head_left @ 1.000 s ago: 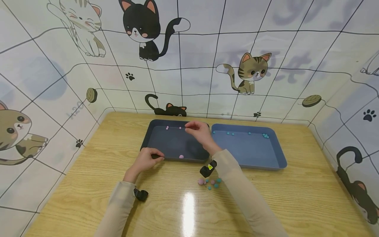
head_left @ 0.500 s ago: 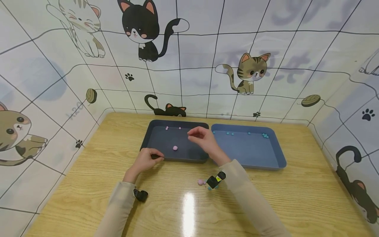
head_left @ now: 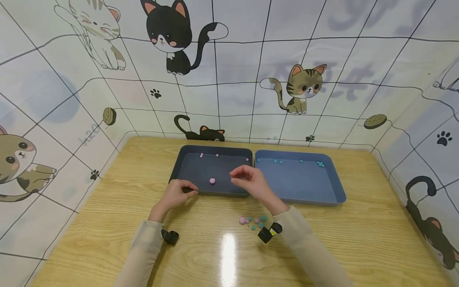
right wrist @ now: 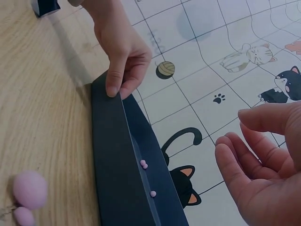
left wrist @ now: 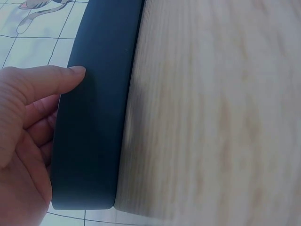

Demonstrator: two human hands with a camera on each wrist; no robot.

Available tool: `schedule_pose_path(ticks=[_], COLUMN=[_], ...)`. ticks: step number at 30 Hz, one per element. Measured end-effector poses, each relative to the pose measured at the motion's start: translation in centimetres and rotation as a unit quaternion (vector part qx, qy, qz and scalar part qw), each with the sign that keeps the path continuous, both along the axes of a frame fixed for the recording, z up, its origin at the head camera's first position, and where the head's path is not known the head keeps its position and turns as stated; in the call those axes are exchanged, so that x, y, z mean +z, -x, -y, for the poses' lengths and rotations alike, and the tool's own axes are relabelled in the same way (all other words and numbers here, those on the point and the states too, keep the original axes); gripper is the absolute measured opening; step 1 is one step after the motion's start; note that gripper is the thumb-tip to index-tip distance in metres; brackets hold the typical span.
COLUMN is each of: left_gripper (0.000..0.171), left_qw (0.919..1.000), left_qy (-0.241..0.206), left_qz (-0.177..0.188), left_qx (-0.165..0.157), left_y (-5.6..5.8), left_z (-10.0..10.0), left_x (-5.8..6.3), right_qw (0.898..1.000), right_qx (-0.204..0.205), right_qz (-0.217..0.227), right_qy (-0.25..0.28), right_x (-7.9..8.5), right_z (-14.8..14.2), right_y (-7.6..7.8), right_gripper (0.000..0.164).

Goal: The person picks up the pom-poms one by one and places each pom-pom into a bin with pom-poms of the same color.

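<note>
My left hand (head_left: 175,194) pinches the front-left rim of a dark grey tray (head_left: 193,169), thumb on the outer wall and fingers over the inner side. My right hand (head_left: 254,184) hovers over that tray's front right part. Its thumb and fingertips stand apart in the right wrist view, with nothing between them. Inside the dark tray sit a larger pink ball (head_left: 212,181) near the front and several tiny pink balls (head_left: 201,155) along the back. Loose pink balls (head_left: 242,220) and teal balls (head_left: 260,225) lie together on the table before the trays.
A blue tray (head_left: 301,183) stands close beside the dark one on the right, with several teal balls (head_left: 320,164) along its back. Behind the wooden table (head_left: 118,223) rises a wall covering (head_left: 236,95) printed with cats.
The larger pink ball has rolled away from the dark tray's front wall. My right hand has drawn back toward me, uncovering a tiny pink ball at the back right. The left hand stays put.
</note>
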State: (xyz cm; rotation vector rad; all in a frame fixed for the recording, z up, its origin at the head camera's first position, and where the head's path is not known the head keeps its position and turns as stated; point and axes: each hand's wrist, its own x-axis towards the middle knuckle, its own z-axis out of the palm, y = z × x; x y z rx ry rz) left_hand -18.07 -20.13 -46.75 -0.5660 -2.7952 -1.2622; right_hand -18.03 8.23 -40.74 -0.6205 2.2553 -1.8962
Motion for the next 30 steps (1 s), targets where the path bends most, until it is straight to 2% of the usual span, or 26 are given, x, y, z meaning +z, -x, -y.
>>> schedule_pose_path(ticks=[16, 19, 23, 30], left_gripper=[0.004, 0.004, 0.004, 0.004], left_qw=[1.0000, 1.0000, 1.0000, 1.0000], left_qy=[0.004, 0.003, 0.003, 0.002], left_qz=[0.004, 0.007, 0.005, -0.001], left_qx=[0.004, 0.005, 0.005, 0.004], left_y=[0.0, 0.0, 0.0, 0.0], left_z=[0.0, 0.0, 0.0, 0.0], left_x=[0.0, 0.1, 0.1, 0.0], right_qw=[0.999, 0.999, 0.997, 0.995], right_qx=[0.031, 0.038, 0.049, 0.062], right_qz=[0.019, 0.035, 0.056, 0.059], right_qy=[-0.013, -0.018, -0.026, -0.043], right_x=[-1.9, -2.3, -3.0, -4.3], right_z=[-1.4, -1.7, -2.1, -2.4], right_y=[-3.1, -3.6, -4.2, -4.9], right_gripper=[0.020, 0.020, 0.018, 0.018])
